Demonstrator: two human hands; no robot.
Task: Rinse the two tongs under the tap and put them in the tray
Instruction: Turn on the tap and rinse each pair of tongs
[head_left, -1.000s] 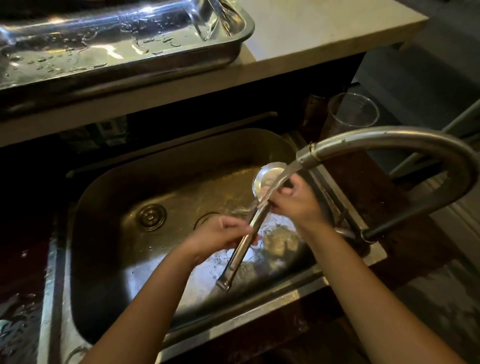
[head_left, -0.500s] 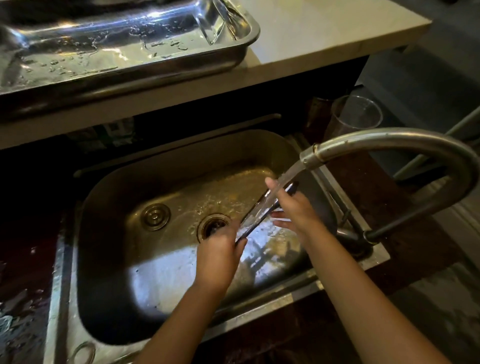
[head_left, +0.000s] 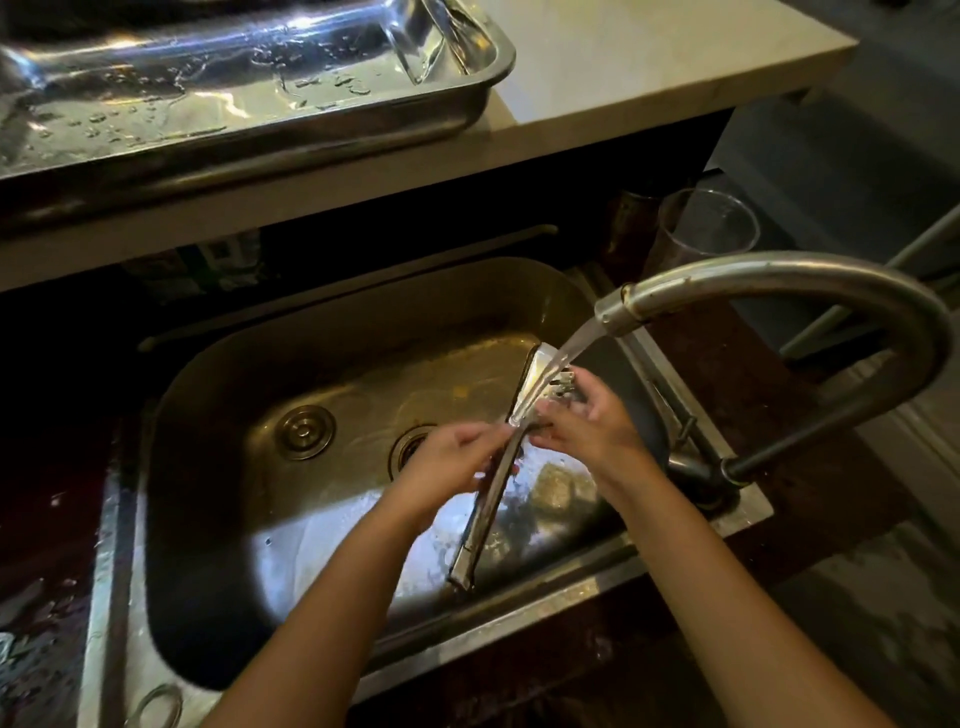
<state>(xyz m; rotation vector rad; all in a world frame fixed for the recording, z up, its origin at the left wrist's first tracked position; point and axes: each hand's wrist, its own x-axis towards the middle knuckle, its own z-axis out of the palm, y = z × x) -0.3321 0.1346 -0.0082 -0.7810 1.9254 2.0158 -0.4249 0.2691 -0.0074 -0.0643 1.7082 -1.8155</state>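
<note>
Head view: left hand (head_left: 447, 457) and right hand (head_left: 587, 421) both pinch tongs (head_left: 493, 483) slanted under tap (head_left: 779, 280) water, near sink's (head_left: 208, 405) right edge.

Dim, warm light; glare on the tray (head_left: 467, 111), edges perhaps slightly bowed.
</note>
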